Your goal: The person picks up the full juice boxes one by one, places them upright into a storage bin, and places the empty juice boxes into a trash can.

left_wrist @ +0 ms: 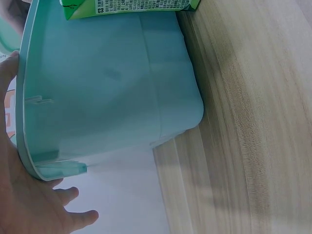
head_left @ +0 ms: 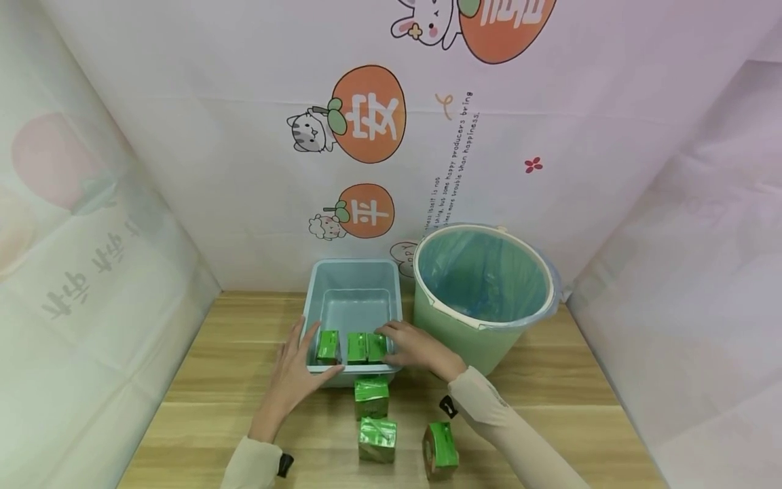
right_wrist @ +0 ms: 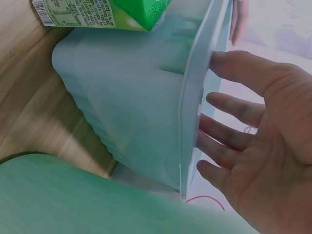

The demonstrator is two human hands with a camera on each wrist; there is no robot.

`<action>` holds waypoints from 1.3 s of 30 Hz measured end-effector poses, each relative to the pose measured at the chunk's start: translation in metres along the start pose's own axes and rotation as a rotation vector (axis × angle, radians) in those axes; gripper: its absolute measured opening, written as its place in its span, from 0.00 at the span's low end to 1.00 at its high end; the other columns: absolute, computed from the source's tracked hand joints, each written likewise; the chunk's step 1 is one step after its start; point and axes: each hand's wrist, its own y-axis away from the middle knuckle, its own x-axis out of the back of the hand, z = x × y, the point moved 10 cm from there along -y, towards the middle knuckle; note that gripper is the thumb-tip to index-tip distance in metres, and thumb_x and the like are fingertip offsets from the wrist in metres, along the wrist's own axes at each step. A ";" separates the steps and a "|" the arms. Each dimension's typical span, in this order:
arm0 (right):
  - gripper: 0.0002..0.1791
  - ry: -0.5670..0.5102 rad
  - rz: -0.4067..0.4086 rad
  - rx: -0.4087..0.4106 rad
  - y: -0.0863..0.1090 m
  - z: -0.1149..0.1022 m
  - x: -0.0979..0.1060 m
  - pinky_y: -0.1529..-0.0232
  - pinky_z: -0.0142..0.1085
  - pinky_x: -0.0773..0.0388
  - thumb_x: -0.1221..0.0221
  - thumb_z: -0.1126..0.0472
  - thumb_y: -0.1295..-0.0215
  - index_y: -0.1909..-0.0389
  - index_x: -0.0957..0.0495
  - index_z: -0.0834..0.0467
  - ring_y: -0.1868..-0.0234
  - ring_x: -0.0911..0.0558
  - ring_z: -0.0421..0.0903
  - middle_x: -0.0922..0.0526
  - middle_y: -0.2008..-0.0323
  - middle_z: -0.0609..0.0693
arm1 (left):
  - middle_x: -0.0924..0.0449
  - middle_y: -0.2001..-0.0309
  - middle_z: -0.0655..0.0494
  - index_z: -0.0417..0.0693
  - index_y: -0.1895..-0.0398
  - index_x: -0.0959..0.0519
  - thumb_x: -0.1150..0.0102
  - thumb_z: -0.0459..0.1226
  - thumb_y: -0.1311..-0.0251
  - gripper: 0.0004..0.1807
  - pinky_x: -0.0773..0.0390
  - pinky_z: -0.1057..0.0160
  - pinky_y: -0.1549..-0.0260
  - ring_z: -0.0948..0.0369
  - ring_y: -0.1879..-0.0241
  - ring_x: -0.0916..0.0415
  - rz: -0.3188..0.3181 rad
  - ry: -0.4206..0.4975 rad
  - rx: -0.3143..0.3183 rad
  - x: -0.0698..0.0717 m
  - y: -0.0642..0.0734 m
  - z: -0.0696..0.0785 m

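One hand, your left hand [head_left: 292, 380], spreads wide at the near left corner of the smooth, round-cornered blue plastic basin [head_left: 356, 309] in the lower centre, where three glossy green cartons [head_left: 328, 346] already sit. Three more boxy cartons [head_left: 377, 441] are left outside on the wood-grain table [head_left: 201, 407], bottom centre, while your right hand [head_left: 421, 348] reaches loosely extended fingers over the right rim, beside the rightmost carton inside; farther right stands a round green bucket [head_left: 452, 339] with a thin, crinkled liner [head_left: 482, 272].

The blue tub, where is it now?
In the head view, the blue tub is near the middle, in front of the back wall, left of the green bin, the left hand at its near-left corner.
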 end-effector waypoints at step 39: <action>0.48 -0.243 -0.041 0.051 0.157 0.004 -0.051 0.38 0.47 0.19 0.23 0.39 0.42 0.25 0.29 0.54 0.30 0.25 0.57 0.25 0.29 0.56 | 0.63 0.14 0.42 0.50 0.14 0.46 0.27 0.63 0.42 0.60 0.56 0.26 0.25 0.36 0.18 0.59 -0.007 0.004 0.015 0.000 0.004 0.005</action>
